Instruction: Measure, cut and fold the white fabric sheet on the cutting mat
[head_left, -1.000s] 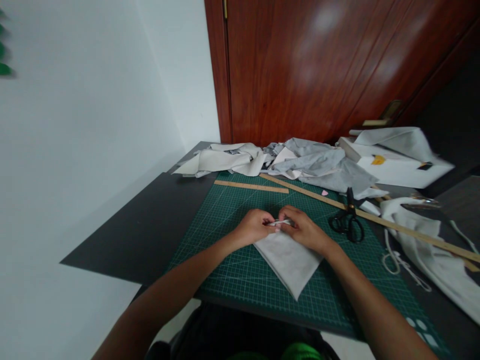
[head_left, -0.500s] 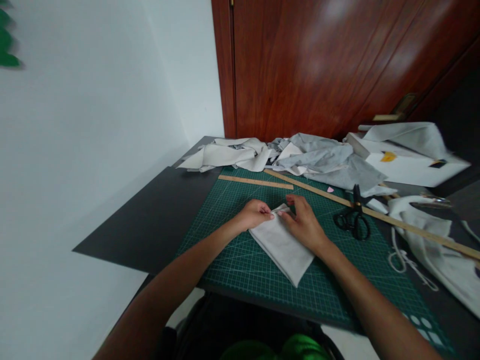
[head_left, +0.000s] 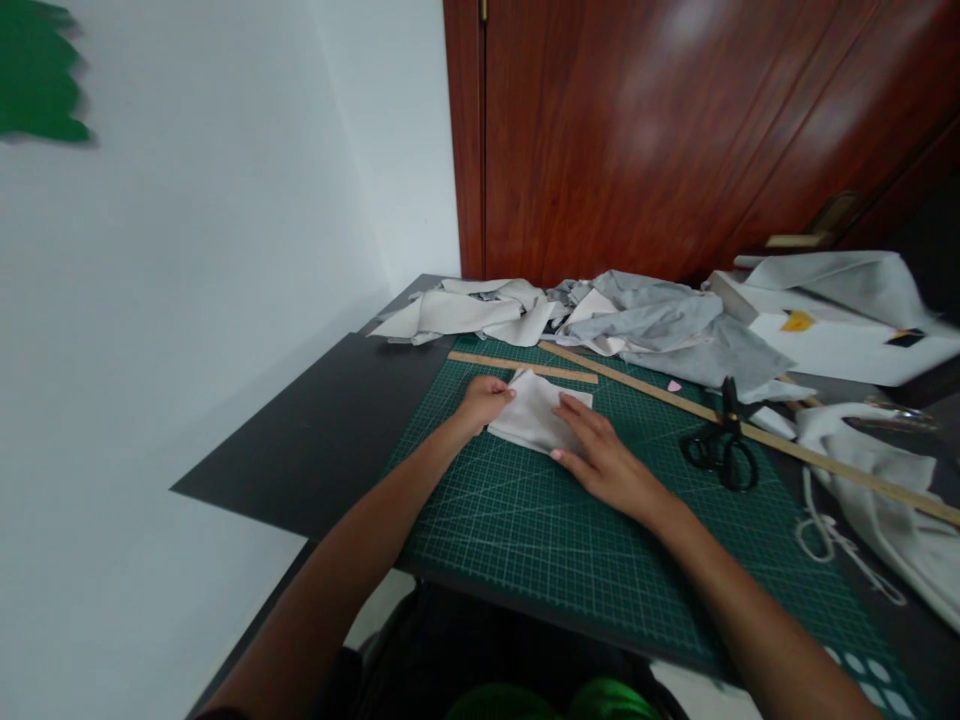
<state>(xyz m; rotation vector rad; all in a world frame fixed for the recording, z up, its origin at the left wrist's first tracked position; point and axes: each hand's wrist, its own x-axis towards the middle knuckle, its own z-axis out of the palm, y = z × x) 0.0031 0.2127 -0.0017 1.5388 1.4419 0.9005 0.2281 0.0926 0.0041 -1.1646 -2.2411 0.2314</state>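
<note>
Folded fabric piece [head_left: 536,415], light grey, lies flat on green cutting mat [head_left: 570,520], far-centre of mat, just short of the short wooden ruler [head_left: 523,367].

L hand [head_left: 484,400]: fingers curled, pinching the fabric's left edge, knuckles up. R hand [head_left: 604,460]: flat, fingers stretched out, pressing down on fabric's right/near part; not gripping, just palm and fingers on top. Both forearms come in from the bottom of the head view, hands near each other w/ fabric between.

Around it:
- long wooden ruler [head_left: 750,430] runs diagonally from behind the fabric out to the right edge, across mat.
- black scissors [head_left: 724,450] right of R hand, lying on/against the long ruler, blades pointing away; well apart from hand.
- pile of grey and off-white cloth [head_left: 600,320] at back of table, touching far edge of mat.
- white box [head_left: 840,340] back right w/ yellow mark, cloth draped over it.
- more pale cloth + white cord [head_left: 832,540] at right.
- dark table [head_left: 315,440], wood door [head_left: 675,130] behind.
</note>
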